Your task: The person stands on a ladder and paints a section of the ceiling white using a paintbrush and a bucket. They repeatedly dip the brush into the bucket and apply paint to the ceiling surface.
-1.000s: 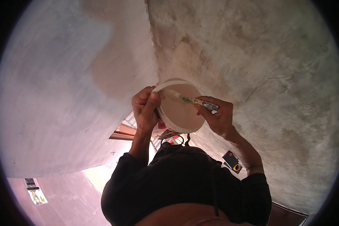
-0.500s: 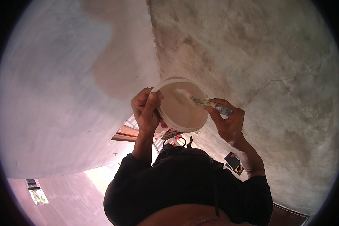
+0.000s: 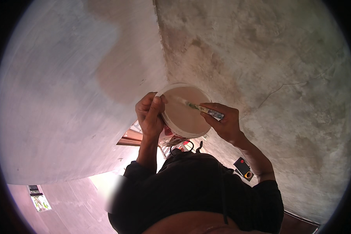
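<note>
My left hand (image 3: 150,113) grips the left rim of a round white bucket (image 3: 178,132), thumb hooked over the edge. Pale paint (image 3: 195,121) with a smooth surface fills its inside. In my right hand (image 3: 226,121) is a paintbrush (image 3: 206,110) with a paint-stained handle, held between thumb and fingers over the bucket. The brush points left, and its pale bristles lie at the paint, hard to tell apart from it. A wire handle hangs at the bucket's near side.
Two walls meet at a corner beyond the bucket: a whitish left wall (image 3: 58,101) with a darker patch, and a mottled bare right wall (image 3: 292,78) with a crack. A black object (image 3: 243,169) with a yellow ring shows low on the right. A small window (image 3: 39,199) is at lower left.
My right hand and the paintbrush have moved left, farther in over the bucket. The left hand and the bucket have stayed nearly in place.
</note>
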A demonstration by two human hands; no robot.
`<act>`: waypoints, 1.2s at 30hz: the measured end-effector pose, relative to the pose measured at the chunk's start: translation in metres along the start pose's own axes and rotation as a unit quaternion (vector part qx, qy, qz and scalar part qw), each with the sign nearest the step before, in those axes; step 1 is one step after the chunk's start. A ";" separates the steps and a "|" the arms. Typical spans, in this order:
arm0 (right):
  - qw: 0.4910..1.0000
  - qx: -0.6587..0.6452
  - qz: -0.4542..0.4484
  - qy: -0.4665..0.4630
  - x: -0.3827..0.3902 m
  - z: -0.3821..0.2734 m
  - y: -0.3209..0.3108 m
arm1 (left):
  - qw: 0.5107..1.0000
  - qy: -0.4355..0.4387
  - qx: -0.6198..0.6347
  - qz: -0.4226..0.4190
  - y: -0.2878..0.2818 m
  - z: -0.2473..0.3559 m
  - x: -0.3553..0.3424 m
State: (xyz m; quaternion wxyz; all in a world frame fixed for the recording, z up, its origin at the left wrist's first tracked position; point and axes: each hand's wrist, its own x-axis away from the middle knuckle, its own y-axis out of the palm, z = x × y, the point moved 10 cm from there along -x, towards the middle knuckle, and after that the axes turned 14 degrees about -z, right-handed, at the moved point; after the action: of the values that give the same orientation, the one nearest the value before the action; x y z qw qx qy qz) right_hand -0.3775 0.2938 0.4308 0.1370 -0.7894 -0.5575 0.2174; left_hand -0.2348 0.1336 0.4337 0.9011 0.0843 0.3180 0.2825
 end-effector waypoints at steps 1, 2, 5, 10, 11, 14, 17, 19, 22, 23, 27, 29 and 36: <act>0.998 0.056 0.020 -0.037 -0.001 -0.007 -0.001 | 1.000 -0.003 0.002 0.001 0.001 0.000 0.000; 0.990 0.112 0.040 -0.075 0.000 -0.016 -0.002 | 1.000 -0.005 0.004 0.003 0.002 0.000 0.001; 0.950 0.276 0.048 -0.139 0.006 -0.042 0.003 | 1.000 -0.010 0.005 0.007 -0.001 -0.001 0.002; 0.996 -0.075 0.053 -0.003 0.006 -0.004 -0.013 | 1.000 0.012 0.008 0.019 -0.005 -0.002 0.003; 0.983 -0.176 0.040 0.023 0.003 0.009 -0.011 | 1.000 0.013 0.012 0.015 -0.004 -0.003 0.002; 0.939 -0.337 -0.009 0.067 0.000 0.031 0.001 | 1.000 0.012 0.012 0.006 -0.003 -0.005 0.001; 0.924 -0.377 -0.028 0.056 -0.002 0.034 0.005 | 1.000 0.013 0.014 -0.001 -0.002 -0.004 0.000; 0.946 -0.321 0.009 0.051 -0.002 0.035 -0.001 | 1.000 0.011 0.014 -0.002 -0.002 -0.004 -0.001; 0.987 -0.142 0.069 0.003 -0.002 0.015 -0.016 | 1.000 0.003 0.009 -0.003 0.001 -0.002 -0.003; 0.994 -0.066 0.088 -0.019 0.000 0.005 -0.021 | 1.000 0.000 0.007 -0.009 0.003 -0.002 -0.004; 0.987 0.119 0.078 -0.080 -0.001 -0.022 -0.018 | 1.000 -0.015 0.011 0.000 0.002 -0.002 -0.003; 0.960 0.233 0.088 -0.126 0.006 -0.035 -0.009 | 1.000 0.000 0.010 0.002 0.002 -0.001 -0.004; 0.948 -0.312 0.032 0.048 0.000 0.025 -0.006 | 1.000 0.021 0.017 -0.008 0.003 -0.003 -0.004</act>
State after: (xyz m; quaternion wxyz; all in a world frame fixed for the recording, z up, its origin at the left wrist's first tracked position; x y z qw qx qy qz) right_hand -0.3948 0.2948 0.4117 -0.0963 -0.8198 -0.5645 -0.0015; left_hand -0.2404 0.1341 0.4349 0.8949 0.0908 0.3420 0.2719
